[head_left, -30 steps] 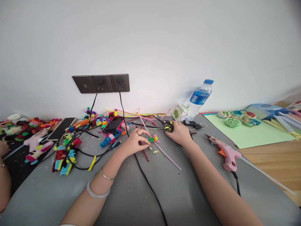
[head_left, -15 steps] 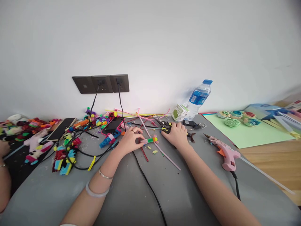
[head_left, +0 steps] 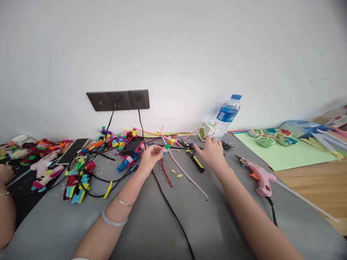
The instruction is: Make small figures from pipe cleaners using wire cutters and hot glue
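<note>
My left hand (head_left: 151, 157) pinches a small fuzzy pipe-cleaner figure (head_left: 169, 145) in green, yellow, orange and pink, raised a little above the table. My right hand (head_left: 212, 151) is palm down with thumb and fingers apart, just right of a pair of pliers with a black-and-yellow handle (head_left: 195, 161). Part of the pliers may lie hidden behind that hand. Between the hands, a long pale pink pipe cleaner (head_left: 187, 176) runs toward me, and a short red glittery pipe cleaner (head_left: 166, 174) lies beside it.
A pink glue gun (head_left: 261, 177) lies at the right, its cord trailing forward. A water bottle (head_left: 228, 115) and small box (head_left: 206, 130) stand by the wall. Pipe-cleaner dolls (head_left: 77, 180) and black cables (head_left: 170, 209) cover the left and middle. Another person's arm (head_left: 5, 206) shows at far left.
My left hand has lifted and tilted the figure up off the table. My right hand has come off the pliers and shifted slightly right, so their handle now shows.
</note>
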Action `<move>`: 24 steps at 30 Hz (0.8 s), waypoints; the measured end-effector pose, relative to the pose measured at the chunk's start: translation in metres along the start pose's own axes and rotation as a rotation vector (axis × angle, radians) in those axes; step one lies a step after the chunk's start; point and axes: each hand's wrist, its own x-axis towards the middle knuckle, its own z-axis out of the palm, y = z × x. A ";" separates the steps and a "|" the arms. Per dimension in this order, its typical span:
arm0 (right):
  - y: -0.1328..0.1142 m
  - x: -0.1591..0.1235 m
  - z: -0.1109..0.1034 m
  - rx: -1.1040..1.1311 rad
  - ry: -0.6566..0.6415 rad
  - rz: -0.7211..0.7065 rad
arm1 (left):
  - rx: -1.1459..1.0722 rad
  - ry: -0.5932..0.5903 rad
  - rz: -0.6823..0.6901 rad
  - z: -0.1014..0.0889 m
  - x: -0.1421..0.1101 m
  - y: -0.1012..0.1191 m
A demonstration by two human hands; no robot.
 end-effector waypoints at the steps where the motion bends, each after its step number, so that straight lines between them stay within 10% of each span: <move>1: 0.006 0.000 -0.009 0.031 0.034 -0.002 | -0.071 -0.001 -0.043 0.002 -0.001 0.000; 5: 0.039 -0.015 -0.061 0.246 -0.133 0.066 | -0.343 -0.004 -0.187 0.010 -0.006 0.001; 10: 0.108 -0.061 -0.105 0.208 -0.374 0.485 | -0.491 -0.010 -0.317 0.014 -0.007 0.000; 15: 0.160 -0.086 -0.095 0.102 -0.514 0.701 | -0.504 -0.044 -0.347 0.015 -0.008 0.000; 24: 0.154 -0.083 -0.082 0.144 -0.478 0.742 | -0.510 -0.098 -0.336 0.015 -0.009 -0.001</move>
